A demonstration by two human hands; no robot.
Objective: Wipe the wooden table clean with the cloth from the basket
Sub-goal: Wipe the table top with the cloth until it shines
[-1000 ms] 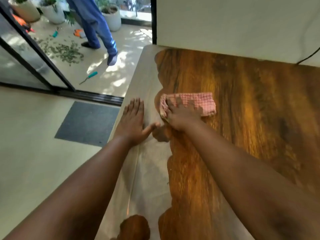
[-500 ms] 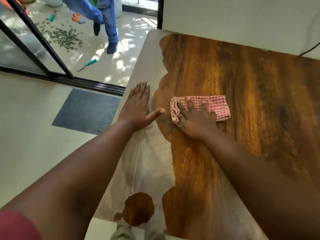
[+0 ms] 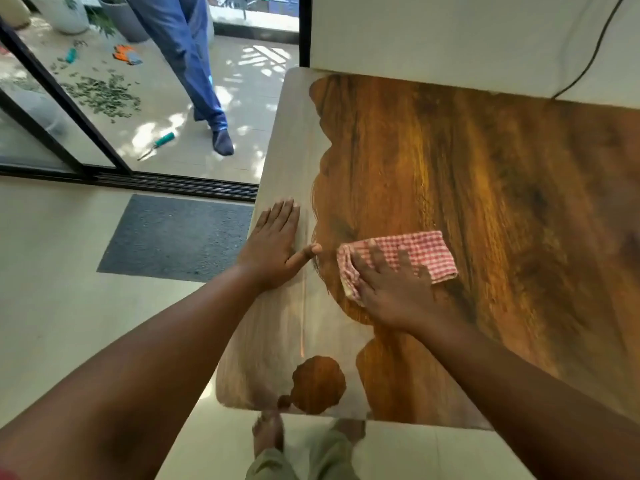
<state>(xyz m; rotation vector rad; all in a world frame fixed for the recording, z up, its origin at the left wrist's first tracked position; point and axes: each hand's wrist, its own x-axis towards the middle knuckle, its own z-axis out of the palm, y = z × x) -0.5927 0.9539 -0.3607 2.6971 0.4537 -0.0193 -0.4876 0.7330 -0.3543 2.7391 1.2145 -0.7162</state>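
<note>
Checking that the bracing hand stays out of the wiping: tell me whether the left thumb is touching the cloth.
Apart. In the head view, a strip of bare table shows between the left hand thumb tip and the near edge of the cloth.

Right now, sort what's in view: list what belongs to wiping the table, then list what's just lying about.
Job in hand:
cloth, under the right hand
table
left hand, flat on the table

Lying about:
doormat
green-handled tool
orange gloves
scattered leaves
plant pots
cable

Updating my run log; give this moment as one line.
phase: wiping | right hand: pressing cloth flat | left hand: flat on table
</note>
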